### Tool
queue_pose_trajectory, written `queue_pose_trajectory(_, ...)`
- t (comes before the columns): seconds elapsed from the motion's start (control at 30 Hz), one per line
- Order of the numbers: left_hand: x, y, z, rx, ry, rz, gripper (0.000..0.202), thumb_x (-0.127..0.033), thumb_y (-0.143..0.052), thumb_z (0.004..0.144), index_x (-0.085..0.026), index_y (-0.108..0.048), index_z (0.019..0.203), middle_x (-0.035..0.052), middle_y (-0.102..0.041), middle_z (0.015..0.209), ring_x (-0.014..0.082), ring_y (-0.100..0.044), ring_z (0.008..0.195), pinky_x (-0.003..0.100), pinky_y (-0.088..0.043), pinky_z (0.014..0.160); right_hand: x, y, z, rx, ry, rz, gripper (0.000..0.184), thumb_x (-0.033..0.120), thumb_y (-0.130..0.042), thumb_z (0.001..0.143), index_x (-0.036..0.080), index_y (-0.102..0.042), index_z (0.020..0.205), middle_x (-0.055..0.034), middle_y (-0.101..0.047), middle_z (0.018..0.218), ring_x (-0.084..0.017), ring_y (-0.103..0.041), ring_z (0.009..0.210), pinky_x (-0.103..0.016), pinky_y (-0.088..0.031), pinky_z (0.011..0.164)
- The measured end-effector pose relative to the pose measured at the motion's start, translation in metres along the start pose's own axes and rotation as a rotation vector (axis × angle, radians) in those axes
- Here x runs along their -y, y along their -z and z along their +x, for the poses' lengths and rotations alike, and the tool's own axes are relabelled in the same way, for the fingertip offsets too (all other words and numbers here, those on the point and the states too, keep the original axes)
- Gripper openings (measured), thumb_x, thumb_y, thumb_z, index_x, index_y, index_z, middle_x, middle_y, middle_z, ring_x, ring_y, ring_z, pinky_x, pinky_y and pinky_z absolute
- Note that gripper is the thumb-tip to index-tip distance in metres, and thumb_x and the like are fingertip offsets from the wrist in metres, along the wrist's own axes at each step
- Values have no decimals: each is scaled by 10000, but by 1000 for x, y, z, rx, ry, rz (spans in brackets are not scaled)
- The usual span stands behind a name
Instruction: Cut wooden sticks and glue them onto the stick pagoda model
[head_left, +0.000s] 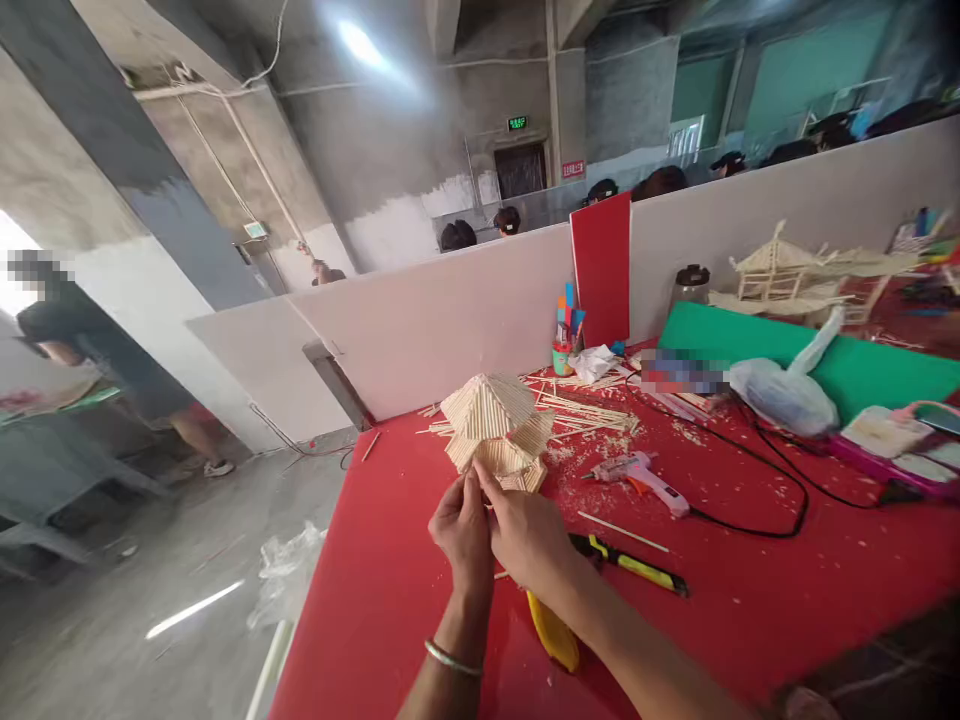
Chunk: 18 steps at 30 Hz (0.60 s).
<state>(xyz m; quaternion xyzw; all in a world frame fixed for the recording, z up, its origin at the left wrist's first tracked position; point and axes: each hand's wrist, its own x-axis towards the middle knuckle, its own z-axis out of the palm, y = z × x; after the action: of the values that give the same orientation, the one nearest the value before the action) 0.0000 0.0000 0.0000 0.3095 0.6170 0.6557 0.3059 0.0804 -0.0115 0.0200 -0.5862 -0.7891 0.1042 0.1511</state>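
A small pavilion model (486, 408) made of thin pale wooden sticks stands on the red tabletop (397, 540), its pointed roof above a lower tier. My left hand (460, 522) and my right hand (525, 530) meet at its near side, fingertips pinched close together against the lower tier. Whatever the fingers hold is too small or hidden to make out. To the right lies a pink glue gun (645, 478) with a black cord. Beside my right forearm are a black-and-yellow handled tool (645, 570) and a yellow handle (553, 632), partly covered by the arm.
Loose sticks (592, 412) and shavings spread behind the model. A cup of tools (562, 355), plastic bag (787, 390), green board (877, 350) and another stick model (776, 265) stand farther right. A white partition (450, 310) borders the back. A person (112, 330) stands at left.
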Motion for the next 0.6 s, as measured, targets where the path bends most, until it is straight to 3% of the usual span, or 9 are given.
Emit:
queue_pose_trajectory(0.17,8,-6,-1,-10,-33,-55,287,-421,-723,673,-134,-738,666,-24,-575,540,108,-486,507,212,-397,483,-5,1,-8,-15,-11,43,686,171,-462,886,244,-235,1529,-61,-740,914,-206,-703,813,-273,-456,642)
queue_pose_trajectory(0.27,11,-7,-3,13,-94,-38,314,-421,-693,717,-150,-667,560,-30,-554,493,89,-446,446,207,-384,456,-10,2,-22,-101,-32,105,627,171,-452,887,253,-330,1496,-63,-738,1021,-192,-702,849,-266,-465,679)
queue_pose_trajectory(0.37,13,-7,-4,52,-128,-38,378,-421,-663,758,-165,-585,490,-46,-501,447,73,-396,404,197,-358,428,-20,-2,-37,-201,-81,135,542,179,-427,892,263,-459,1427,-53,-747,1007,-193,-706,792,-274,-459,662)
queue_pose_trajectory(0.6,14,-8,-5,46,-106,-74,384,-413,-672,765,-161,-590,488,-54,-454,406,65,-360,386,185,-311,398,-71,-9,-52,-420,-212,133,395,241,-424,906,256,-662,1221,-31,-755,835,-182,-680,682,-276,-420,613)
